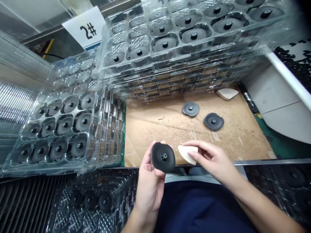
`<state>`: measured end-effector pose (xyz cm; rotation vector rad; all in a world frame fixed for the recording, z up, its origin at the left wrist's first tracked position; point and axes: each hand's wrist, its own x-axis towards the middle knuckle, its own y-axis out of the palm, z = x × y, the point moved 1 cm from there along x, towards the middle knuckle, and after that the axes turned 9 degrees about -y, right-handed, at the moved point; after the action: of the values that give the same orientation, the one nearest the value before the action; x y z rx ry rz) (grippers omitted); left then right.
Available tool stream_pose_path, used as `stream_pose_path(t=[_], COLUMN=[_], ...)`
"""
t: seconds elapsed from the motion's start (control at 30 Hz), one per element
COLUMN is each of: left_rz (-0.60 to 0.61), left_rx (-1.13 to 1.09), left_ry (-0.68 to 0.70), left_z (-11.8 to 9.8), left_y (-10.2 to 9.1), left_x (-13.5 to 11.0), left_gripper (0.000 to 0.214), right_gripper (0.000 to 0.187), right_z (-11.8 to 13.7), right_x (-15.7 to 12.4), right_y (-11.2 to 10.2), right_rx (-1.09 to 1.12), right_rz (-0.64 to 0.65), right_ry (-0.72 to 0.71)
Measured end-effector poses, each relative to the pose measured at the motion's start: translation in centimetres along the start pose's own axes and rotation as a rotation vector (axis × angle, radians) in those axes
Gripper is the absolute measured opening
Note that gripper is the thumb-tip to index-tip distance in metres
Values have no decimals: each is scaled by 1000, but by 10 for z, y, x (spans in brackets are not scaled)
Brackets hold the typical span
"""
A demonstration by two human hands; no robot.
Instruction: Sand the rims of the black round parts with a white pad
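Note:
My left hand (pixel 152 178) is closed around a black rounded disc (pixel 159 161) with a small raised hub at its middle, hub side facing up. Between the thumb and fingers of my right hand (pixel 213 158) is a white wedge-shaped pad (pixel 186 153), held just right of the disc and apart from it. Beyond my hands, two similar dark discs, a greyer one (pixel 190 113) and a blacker one (pixel 217 124), lie hub up on the cardboard sheet (pixel 150 129). A second white wedge pad (pixel 227 94) rests at the sheet's far right corner.
Stacked clear plastic trays (pixel 170 68) with discs in their pockets stand along the back. Another tray stack (pixel 97 152) is at the left, and a lower tray (pixel 77 220) sits front left. A white bin (pixel 279 87) borders the right. Behind stands a "2#" sign (pixel 84 27).

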<state>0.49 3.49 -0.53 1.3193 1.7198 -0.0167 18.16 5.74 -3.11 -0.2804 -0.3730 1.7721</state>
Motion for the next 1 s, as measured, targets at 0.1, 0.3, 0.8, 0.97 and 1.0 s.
stream_pose_path(t=[0.1,0.3,0.8,0.97,1.0], left_rz=[9,-8,172,179,195], left_rx=[29,76,-46,-78,-73], left_ry=[57,108,-15,-134,-146], left_z=[3,6,-7,-11,-9], left_y=[0,2,14,13,16], left_x=[1,1,5,3,2], left_gripper=[58,59,51,52,52], right_gripper=[20,24,20,20,19], right_z=[15,77,55,17,22], right_x=[-6,8,-4,-16,-15], right_y=[2,10,3,-21,-24], right_rx=[14,77,144,75,45], right_rz=[-53,-246,-23,-122,-169], right_ry=[31,-314,-175,82,48])
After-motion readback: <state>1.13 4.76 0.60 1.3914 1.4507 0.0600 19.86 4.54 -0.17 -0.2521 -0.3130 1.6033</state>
